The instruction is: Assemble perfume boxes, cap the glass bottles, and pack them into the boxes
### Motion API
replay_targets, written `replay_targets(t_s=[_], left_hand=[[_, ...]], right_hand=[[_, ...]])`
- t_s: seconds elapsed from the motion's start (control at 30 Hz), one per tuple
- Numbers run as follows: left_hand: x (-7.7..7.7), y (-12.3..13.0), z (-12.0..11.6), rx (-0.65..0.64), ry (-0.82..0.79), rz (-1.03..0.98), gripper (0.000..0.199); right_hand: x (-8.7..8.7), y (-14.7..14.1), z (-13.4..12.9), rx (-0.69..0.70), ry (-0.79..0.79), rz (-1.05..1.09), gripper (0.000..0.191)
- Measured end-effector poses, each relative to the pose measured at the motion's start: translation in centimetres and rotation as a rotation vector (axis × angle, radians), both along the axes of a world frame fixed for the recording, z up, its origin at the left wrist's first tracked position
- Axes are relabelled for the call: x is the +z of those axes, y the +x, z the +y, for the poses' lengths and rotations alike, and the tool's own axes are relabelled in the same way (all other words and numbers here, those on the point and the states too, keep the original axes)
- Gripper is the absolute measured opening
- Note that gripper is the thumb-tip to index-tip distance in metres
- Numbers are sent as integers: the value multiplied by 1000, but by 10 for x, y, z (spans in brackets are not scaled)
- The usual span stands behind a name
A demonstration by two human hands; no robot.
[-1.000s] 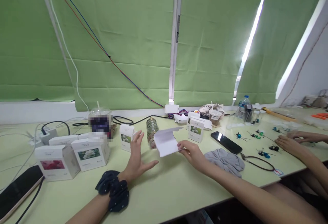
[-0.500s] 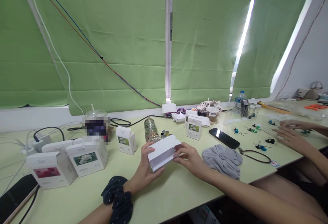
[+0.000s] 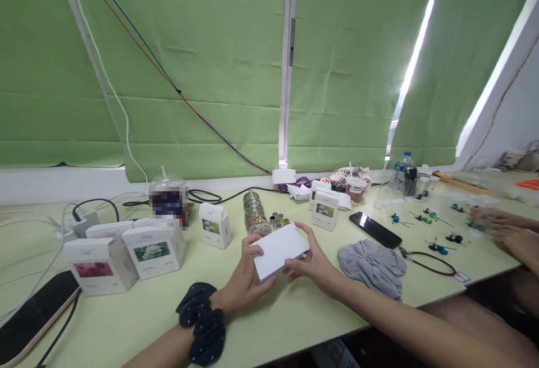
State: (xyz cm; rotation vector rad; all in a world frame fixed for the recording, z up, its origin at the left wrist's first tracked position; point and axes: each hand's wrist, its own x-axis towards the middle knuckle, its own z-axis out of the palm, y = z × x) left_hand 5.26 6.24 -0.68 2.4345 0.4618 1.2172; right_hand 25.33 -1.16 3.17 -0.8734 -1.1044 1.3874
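A plain white box (image 3: 278,250) is held above the pale green table between both hands. My left hand (image 3: 248,277), with a dark dotted scrunchie (image 3: 202,323) on its wrist, grips the box's left end, thumb below and fingers on top. At the right end, my right hand (image 3: 314,261) pinches the box, one finger over its top corner and others near its lower edge. The broad face of the box is turned up, and its inside is hidden. Just behind it stand small metallic cylinders (image 3: 274,219) and a stack of coiled bangle-like rings (image 3: 254,211).
Printed white boxes (image 3: 105,270) stand at the left, with a smaller one (image 3: 214,228) nearer. On the right lie a phone (image 3: 374,230), a grey scrunchie (image 3: 373,267) and a cord loop (image 3: 429,264). Another person's hands (image 3: 505,228) work at the far right by small pins.
The box has been tilted so its open side no longer shows. My right fingers have moved onto its upper corner. The view has shifted slightly left.
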Motion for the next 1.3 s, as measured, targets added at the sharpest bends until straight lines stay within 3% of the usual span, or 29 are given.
replay_targets(t_s=[0.1,0.17,0.3,0.4,0.47,0.57,0.63,0.73,0.87,0.97,1.1,1.3], left_hand=[[1,-3,-1,-57,-9,13,53],[0,-5,0,-71,-81,-17,48],[-1,-7,5,-85,-442,-174,38],[0,-2,6,-218,-766,-361,35],[1,2,5,-361,-980,-411,30],[2,6,4,-550,-1250,-402,28],[1,5,4,-644,-1391,-368,38],[3,1,5,-774,-1557,-239,60],[8,-1,5,-851,-1611,-146,67],[8,0,4,-832,-1570,-136,66],[7,1,6,-794,-1543,-164,68],[15,-3,9,-738,-1614,-269,69]], right_hand=[[-2,0,-2,-23,-17,-11,96],[-2,1,-2,-19,-13,4,103],[-2,4,1,24,-3,88,131],[-5,4,4,14,-36,136,133],[-9,2,8,-9,-63,166,124],[-15,-2,11,16,-53,141,91],[-17,-3,12,55,-2,69,70],[-14,-2,10,84,57,-13,60],[-9,-3,5,86,126,-44,63],[-9,-5,3,40,174,-62,65],[-12,-8,5,-42,126,-47,70],[-10,-7,4,-238,189,9,62]])
